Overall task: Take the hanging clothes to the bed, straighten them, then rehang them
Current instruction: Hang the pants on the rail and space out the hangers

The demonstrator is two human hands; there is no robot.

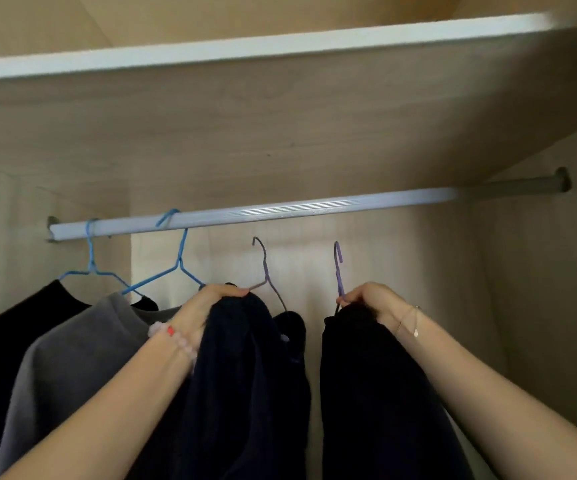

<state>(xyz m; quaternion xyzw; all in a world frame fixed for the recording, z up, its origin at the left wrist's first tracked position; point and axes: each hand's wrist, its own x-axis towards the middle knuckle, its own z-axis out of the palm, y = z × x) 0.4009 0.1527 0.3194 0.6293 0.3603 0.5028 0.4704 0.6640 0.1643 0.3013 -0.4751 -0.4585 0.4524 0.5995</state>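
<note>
— Left to right, then?
— Far left, hooked over the rail (314, 207): a blue hanger (90, 258) with a black top (20, 317), then a second blue hanger (176, 261) with a grey top (72, 348).
— And in the hands?
— Left hand (207, 306), fingers curled round the bunched top of a navy garment (245, 375) on a mauve hanger (266, 268). Right hand (366, 299), fingers pinched on the neck of a purple hanger (338, 268) carrying a black garment (366, 393). Both hooks off the rail, just below it.
— Step?
— Probably lifting these two off for the bed; possibly rehanging instead. Cannot tell which.
— Next move?
— For the bed: draw both out of the wardrobe (401, 271), hooks well apart from the grey top. For rehanging: raise each hook over the rail.
— Surroundings?
— Pale wood inside, a white-edged shelf (280, 46) above the rail. No bed in view.
</note>
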